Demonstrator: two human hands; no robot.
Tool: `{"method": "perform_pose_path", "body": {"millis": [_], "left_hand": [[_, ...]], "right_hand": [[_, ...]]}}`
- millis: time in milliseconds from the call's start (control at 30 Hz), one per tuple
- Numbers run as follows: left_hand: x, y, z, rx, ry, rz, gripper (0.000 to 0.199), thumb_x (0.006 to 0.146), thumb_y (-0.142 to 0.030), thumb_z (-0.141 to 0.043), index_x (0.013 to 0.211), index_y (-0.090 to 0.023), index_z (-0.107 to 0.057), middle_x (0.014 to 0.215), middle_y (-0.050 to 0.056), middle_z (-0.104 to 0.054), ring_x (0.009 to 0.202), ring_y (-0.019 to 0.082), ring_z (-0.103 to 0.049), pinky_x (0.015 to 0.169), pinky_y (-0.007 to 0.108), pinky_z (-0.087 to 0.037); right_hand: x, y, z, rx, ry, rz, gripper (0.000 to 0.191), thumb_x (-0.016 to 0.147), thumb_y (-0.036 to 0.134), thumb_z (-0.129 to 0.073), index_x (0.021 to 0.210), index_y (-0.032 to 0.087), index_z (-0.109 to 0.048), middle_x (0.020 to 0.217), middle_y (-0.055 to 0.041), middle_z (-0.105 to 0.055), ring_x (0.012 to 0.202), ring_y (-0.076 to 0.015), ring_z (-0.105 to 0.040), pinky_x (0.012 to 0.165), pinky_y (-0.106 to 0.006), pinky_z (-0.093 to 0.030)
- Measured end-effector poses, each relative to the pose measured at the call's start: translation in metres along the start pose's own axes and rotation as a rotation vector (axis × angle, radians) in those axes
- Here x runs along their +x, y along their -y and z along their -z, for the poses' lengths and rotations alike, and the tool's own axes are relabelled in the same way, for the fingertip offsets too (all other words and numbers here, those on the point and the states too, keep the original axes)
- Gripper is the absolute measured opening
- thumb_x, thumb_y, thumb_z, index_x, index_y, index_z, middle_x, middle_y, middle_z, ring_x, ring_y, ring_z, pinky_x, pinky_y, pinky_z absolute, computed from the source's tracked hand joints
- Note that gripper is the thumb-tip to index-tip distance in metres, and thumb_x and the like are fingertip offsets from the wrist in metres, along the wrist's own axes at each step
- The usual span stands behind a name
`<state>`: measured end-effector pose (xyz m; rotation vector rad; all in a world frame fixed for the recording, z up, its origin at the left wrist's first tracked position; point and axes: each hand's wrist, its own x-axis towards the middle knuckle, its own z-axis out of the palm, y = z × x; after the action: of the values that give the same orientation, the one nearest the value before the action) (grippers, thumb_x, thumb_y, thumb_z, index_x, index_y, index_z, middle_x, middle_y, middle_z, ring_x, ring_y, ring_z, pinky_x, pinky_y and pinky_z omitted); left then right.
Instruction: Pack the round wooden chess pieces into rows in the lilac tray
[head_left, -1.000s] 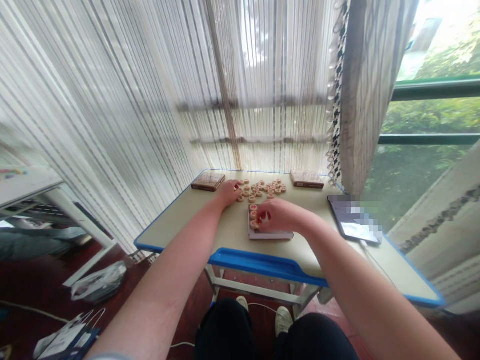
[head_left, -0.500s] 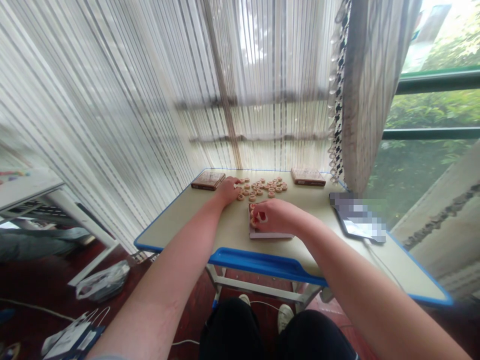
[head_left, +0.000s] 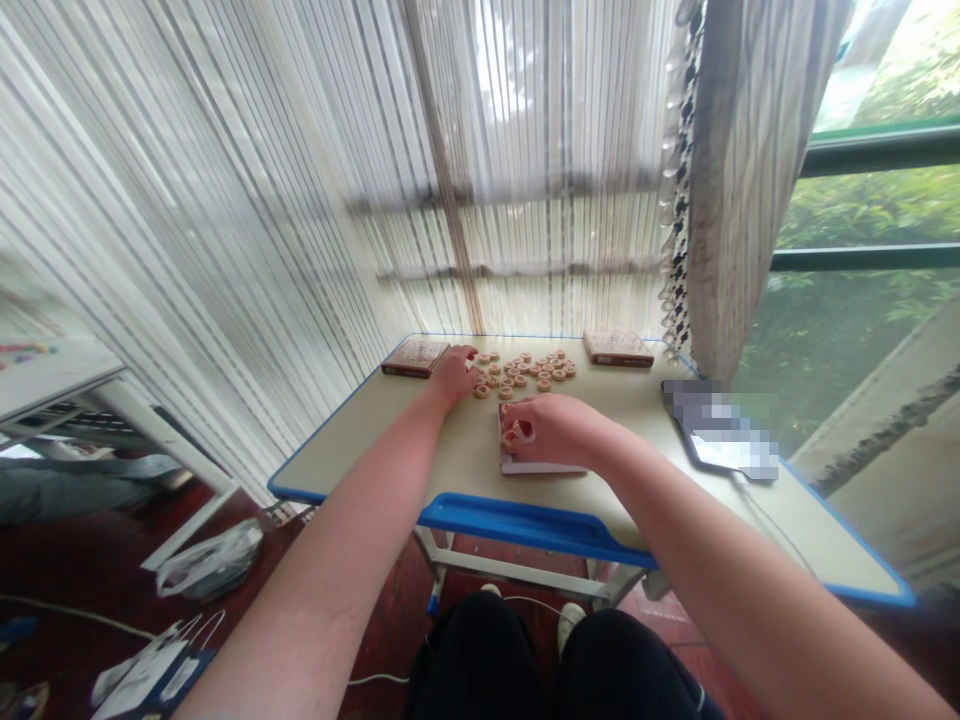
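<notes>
My right hand [head_left: 559, 428] pinches a round wooden Chinese chess piece [head_left: 511, 440] over the left end of a shallow open box [head_left: 544, 467]. Another piece [head_left: 507, 408] shows in the box's far left corner; my hand hides much of the inside. Beyond the box, several loose Chinese chess pieces [head_left: 544, 384] lie scattered on the tabletop. At the left edge of this group rests my left hand [head_left: 454, 374], its thumb and fingers apart, close to the nearest pieces. Nothing shows in its grasp.
Flat brown boxes stand at the table's [head_left: 352, 430] back, one left [head_left: 414, 357] and one right [head_left: 619, 347]. A tablet-like device [head_left: 701, 430] with a cable lies at the right edge. A blue tray ledge [head_left: 517, 520] runs along the front, and curtains [head_left: 540, 240] hang behind.
My left hand has shifted slightly up and its fingers have spread a little. My right hand stays over the box, still pinching a piece. The whole view has tilted slightly.
</notes>
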<state>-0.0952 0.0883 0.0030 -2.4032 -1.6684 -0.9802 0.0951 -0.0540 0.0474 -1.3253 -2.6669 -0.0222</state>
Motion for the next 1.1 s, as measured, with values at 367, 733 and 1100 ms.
{"method": "perform_pose_path", "body": {"millis": [367,733,1100], "left_hand": [[0.0,-0.002,0.0,-0.01,-0.003,-0.01,0.032,0.074,-0.016,-0.05,0.105,-0.014,-0.057,0.1,0.006,-0.061,0.084,0.015,-0.058,0.08,0.026,-0.046],[0.0,-0.001,0.001,0.017,0.0,-0.03,0.026,0.073,-0.017,-0.049,0.095,-0.014,-0.063,0.099,0.007,-0.059,0.08,0.015,-0.058,0.082,0.026,-0.046],[-0.001,-0.001,0.001,0.03,-0.01,-0.04,0.024,0.073,-0.016,-0.049,0.092,-0.015,-0.065,0.099,0.007,-0.06,0.089,0.017,-0.058,0.086,0.028,-0.045]], "right_hand": [[0.006,-0.021,0.002,0.103,-0.15,-0.197,0.023,0.078,0.033,-0.05,0.093,0.025,-0.065,0.086,-0.0024,-0.065,0.075,-0.0155,-0.056,0.06,-0.023,-0.036],[0.029,-0.106,-0.048,0.289,-0.3,-0.375,0.026,0.074,0.028,-0.057,0.096,0.022,-0.068,0.101,-0.0048,-0.063,0.091,-0.016,-0.056,0.08,-0.024,-0.04],[0.028,-0.11,-0.041,0.164,-0.251,-0.55,0.019,0.069,0.033,-0.056,0.072,0.019,-0.068,0.074,-0.005,-0.067,0.07,-0.0166,-0.058,0.058,-0.024,-0.037]]}}
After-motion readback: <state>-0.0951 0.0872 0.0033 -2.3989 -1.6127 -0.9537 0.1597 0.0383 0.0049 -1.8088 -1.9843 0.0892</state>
